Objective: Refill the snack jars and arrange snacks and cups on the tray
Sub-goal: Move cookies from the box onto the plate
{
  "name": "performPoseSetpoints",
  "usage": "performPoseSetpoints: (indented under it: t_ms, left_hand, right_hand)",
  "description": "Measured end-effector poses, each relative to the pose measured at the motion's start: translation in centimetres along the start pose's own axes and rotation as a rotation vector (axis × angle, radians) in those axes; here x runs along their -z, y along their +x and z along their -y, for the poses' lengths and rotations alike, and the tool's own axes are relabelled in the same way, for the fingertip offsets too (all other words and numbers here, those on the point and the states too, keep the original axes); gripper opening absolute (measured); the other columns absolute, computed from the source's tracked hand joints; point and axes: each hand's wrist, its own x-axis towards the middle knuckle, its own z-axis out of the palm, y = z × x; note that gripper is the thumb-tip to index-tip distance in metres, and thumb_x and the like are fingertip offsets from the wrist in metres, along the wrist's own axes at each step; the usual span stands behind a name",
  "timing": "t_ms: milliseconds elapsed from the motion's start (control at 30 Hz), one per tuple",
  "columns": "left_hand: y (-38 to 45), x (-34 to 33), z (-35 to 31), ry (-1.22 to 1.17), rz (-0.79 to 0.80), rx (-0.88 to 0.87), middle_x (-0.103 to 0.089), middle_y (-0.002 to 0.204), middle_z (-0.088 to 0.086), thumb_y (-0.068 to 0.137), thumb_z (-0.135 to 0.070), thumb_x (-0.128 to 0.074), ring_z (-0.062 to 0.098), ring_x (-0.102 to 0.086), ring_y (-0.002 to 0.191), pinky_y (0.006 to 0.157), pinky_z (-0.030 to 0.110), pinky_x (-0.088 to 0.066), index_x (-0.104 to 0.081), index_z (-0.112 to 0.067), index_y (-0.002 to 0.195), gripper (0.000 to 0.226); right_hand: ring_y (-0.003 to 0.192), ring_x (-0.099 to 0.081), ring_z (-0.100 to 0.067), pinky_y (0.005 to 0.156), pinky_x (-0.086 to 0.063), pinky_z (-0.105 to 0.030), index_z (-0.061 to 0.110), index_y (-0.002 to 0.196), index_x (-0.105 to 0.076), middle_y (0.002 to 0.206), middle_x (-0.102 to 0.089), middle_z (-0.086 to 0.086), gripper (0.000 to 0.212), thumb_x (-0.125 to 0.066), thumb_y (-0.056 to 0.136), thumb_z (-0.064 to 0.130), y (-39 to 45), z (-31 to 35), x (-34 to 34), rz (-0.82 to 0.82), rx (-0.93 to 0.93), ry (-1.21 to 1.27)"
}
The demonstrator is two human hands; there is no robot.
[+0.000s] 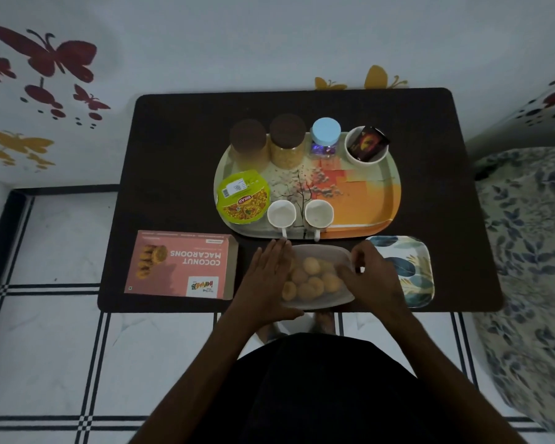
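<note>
two hands are set on a clear plastic tray of macaroons (314,278) at the near edge of the dark table (180,149), just in front of the serving tray (370,203). the left hand (266,280) is laid flat along the tray's left side, fingers straight and pressing. the right hand (366,277) is curled at the right rim, and its fingertips appear to be pinching the thin plastic there, though the exact grip is hard to make out in the dim light.

the step in hand is judged to be the opening or emptying of this inner tray, so that the macaroons can be moved to the leaf-patterned plate (410,270) just beside it on the right. the plastic looks flimsy, so it should be steadied low with the flat hand while the rim is drawn gently; a sharp tug could scatter the rounds. the empty macaroon box (181,264) is lying to the left, out of the way.

on the serving tray, two brown-lidded jars (266,145), a blue-lidded jar (326,136), a snack packet (242,197) and two white cups (298,214) are already placed, with room left at the right.
</note>
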Motion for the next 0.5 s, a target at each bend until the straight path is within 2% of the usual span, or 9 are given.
performPoseSetpoints:
  t_ms: [67,167,233,300,367,400,433,500]
  left_hand:
    - [-0.1,-0.1,0.1,-0.031,-0.012,-0.016,0.001,0.165,0.015,0.066,-0.071,-0.07,0.029,0.003,0.153,0.122,0.047,-0.001,-0.004,-0.003,0.157,0.132]
    - [-0.3,0.5,0.2,-0.126,-0.033,-0.031,0.001,0.165,0.011,0.072,-0.073,-0.06,0.024,0.007,0.153,0.123,0.046,-0.003,-0.004,-0.006,0.158,0.122]
    - [-0.5,1.1,0.1,-0.207,-0.038,-0.043,-0.003,0.167,0.008,0.078,-0.069,-0.06,0.023,0.004,0.154,0.123,0.044,-0.006,-0.01,-0.015,0.159,0.109]
    - [-0.9,1.3,0.1,-0.245,-0.121,-0.071,-0.019,0.164,0.008,0.087,-0.056,-0.062,0.023,-0.013,0.153,0.119,0.04,-0.023,-0.032,-0.023,0.154,0.081]
    - [-1.6,1.2,-0.2,-0.199,-0.284,-0.106,-0.048,0.15,0.007,0.092,-0.037,-0.06,0.023,-0.043,0.14,0.101,0.036,-0.047,-0.058,-0.021,0.136,0.046]
    - [-1.9,1.1,-0.4,-0.17,-0.357,-0.11,-0.06,0.138,0.005,0.093,-0.031,-0.058,0.021,-0.055,0.129,0.091,0.034,-0.056,-0.066,-0.019,0.126,0.036]
    - [-2.2,1.0,-0.6,-0.146,-0.416,-0.103,-0.067,0.128,0.003,0.093,-0.027,-0.057,0.018,-0.063,0.119,0.083,0.032,-0.059,-0.071,-0.016,0.118,0.03]
    - [-2.9,1.2,-1.0,-0.129,-0.508,-0.08,-0.073,0.115,0.001,0.093,-0.024,-0.058,0.014,-0.069,0.102,0.078,0.023,-0.054,-0.076,-0.014,0.108,0.026]
  right_hand:
    - [0.068,-0.056,-0.015,0.066,-0.047,-0.039,0.018,0.082,-0.051,0.072,-0.059,0.003,0.024,-0.07,0.083,0.032,0.2,0.4,0.7,0.052,0.015,0.035]
    - [0.071,-0.053,-0.019,0.064,-0.042,-0.037,0.012,0.08,-0.054,0.075,-0.058,-0.004,0.028,-0.065,0.089,0.036,0.2,1.1,1.5,0.134,0.035,0.103]
    - [0.075,-0.058,-0.027,0.067,-0.046,-0.042,0.01,0.083,-0.058,0.079,-0.061,-0.01,0.036,-0.062,0.087,0.046,0.2,1.2,1.8,0.173,0.024,0.135]
    - [0.078,-0.062,-0.031,0.073,-0.052,-0.049,0.011,0.081,-0.058,0.078,-0.062,-0.012,0.048,-0.058,0.079,0.058,0.2,1.2,1.8,0.182,0.001,0.204]
    - [0.08,-0.067,-0.027,0.078,-0.057,-0.053,0.012,0.081,-0.06,0.08,-0.064,-0.011,0.059,-0.055,0.076,0.071,0.1,1.0,1.6,0.188,-0.057,0.329]
    - [0.085,-0.069,-0.026,0.08,-0.058,-0.052,0.013,0.084,-0.063,0.084,-0.067,-0.009,0.065,-0.052,0.076,0.077,0.1,0.9,1.5,0.192,-0.091,0.381]
    - [0.09,-0.069,-0.024,0.082,-0.058,-0.051,0.015,0.088,-0.065,0.087,-0.069,-0.006,0.071,-0.047,0.076,0.082,0.1,0.9,1.4,0.194,-0.108,0.406]
    - [0.091,-0.068,-0.021,0.085,-0.056,-0.05,0.018,0.091,-0.067,0.087,-0.071,0.0,0.073,-0.039,0.079,0.084,-0.1,0.8,1.1,0.177,-0.108,0.369]
